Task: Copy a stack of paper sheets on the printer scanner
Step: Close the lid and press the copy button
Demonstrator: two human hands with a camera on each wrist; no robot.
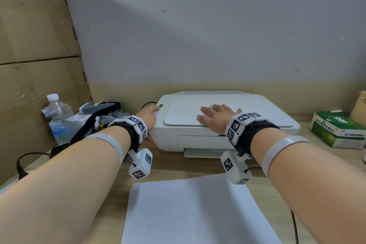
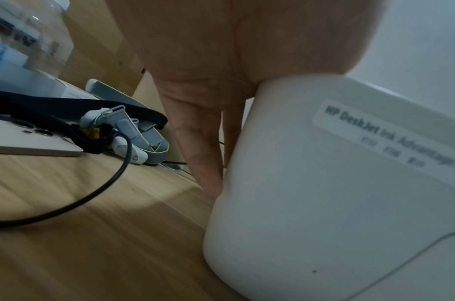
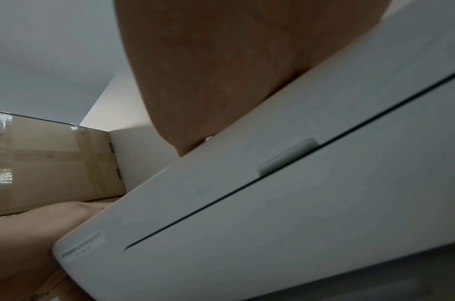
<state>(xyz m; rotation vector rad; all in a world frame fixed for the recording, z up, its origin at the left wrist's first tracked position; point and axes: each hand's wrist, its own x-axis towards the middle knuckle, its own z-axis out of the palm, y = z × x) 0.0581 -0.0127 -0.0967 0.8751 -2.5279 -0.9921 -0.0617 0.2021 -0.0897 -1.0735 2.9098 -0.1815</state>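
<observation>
A white printer [image 1: 198, 140] stands on the wooden desk against the wall with its scanner lid [image 1: 184, 113] down. My right hand [image 1: 215, 116] lies flat on the lid near its front edge, fingers straight and spread. In the right wrist view only the palm [image 3: 208, 71] shows, resting on the printer [image 3: 298, 224]. My left hand [image 1: 151, 114] rests on the printer's front left corner beside the control panel. In the left wrist view its fingers [image 2: 200, 154] hang straight down the printer's left side [image 2: 324, 203]. A stack of white paper sheets [image 1: 198, 214] lies on the desk in front of the printer, with neither hand on it.
Left of the printer lie a water bottle [image 1: 58, 117], a heap of dark straps and small devices [image 1: 103, 117], a phone [image 2: 28, 138] and a black cable [image 2: 113, 183]. Cardboard boxes [image 1: 35, 45] wall off the left. A green box [image 1: 338, 128] sits at the right.
</observation>
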